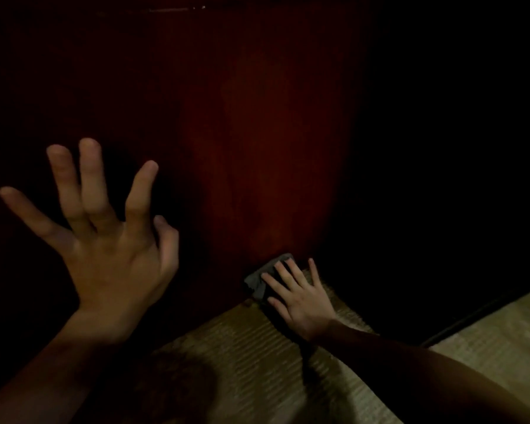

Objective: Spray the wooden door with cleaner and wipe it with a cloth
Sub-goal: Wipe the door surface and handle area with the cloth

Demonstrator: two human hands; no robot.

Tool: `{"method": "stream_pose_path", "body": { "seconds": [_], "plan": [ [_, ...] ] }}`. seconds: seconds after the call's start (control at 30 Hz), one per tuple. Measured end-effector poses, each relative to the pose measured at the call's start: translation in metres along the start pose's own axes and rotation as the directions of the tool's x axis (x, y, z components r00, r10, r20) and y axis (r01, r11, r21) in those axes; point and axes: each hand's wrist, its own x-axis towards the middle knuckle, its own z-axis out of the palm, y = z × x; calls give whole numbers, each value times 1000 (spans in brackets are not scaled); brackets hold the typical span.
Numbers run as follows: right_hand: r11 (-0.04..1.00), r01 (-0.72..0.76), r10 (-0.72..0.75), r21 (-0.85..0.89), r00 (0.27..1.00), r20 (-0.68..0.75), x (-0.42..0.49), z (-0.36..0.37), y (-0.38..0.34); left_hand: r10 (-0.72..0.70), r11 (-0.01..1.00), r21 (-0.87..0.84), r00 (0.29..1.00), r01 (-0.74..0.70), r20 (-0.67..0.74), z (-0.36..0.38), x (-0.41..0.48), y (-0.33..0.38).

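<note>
Now I'm wiping: right hand (300,296) flat on cloth (265,275) at door (257,148) bottom, left hand (104,234) splayed, empty; next, sweep sideways.

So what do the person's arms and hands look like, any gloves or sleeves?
Both hands, left hand and right hand, are bare: no gloves, rings or watch visible. Both forearms are uncovered, with no sleeves in view. The dim light hides finer detail.

We see a dark red-brown wooden door (257,133). The cloth (259,278) is grey. At five o'clock, our floor (257,362) shows tan ribbed stripes.
</note>
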Motion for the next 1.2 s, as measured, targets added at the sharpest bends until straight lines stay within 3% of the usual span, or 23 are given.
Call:
{"method": "stream_pose_path", "body": {
  "seconds": [0.13,0.3,0.4,0.5,0.6,0.67,0.73,0.8,0.83,1.07,1.2],
  "plan": [
    [978,-174,197,114,951,-240,53,-71,7,114,993,35,991,-117,70,8,1,23],
    [955,-70,224,289,806,-548,131,-200,11,124,984,120,989,-133,75,19,15,51],
    [940,-40,259,339,731,-632,145,-227,14,104,985,140,995,-105,13,22,28,63],
    [929,-95,304,358,745,-593,132,-190,23,124,980,157,992,-124,11,26,28,63],
    [875,-189,390,446,821,-417,96,-119,21,169,972,161,985,-169,16,30,22,59],
    [784,-359,516,506,830,-211,64,-74,14,179,965,190,984,-180,26,29,23,59],
    [650,-569,627,504,776,68,34,-41,6,183,963,192,982,-188,45,28,25,61],
    [595,-647,609,477,750,258,22,-24,1,176,965,189,984,-181,43,27,24,62],
    [594,-643,589,484,757,283,22,-22,-1,170,965,193,984,-176,44,27,23,62],
    [519,-494,679,697,734,15,66,-78,-1,172,961,212,984,-178,45,18,30,64],
    [616,-238,644,751,701,-306,123,-171,17,172,959,230,985,-166,-6,1,41,59]
  ]
}}
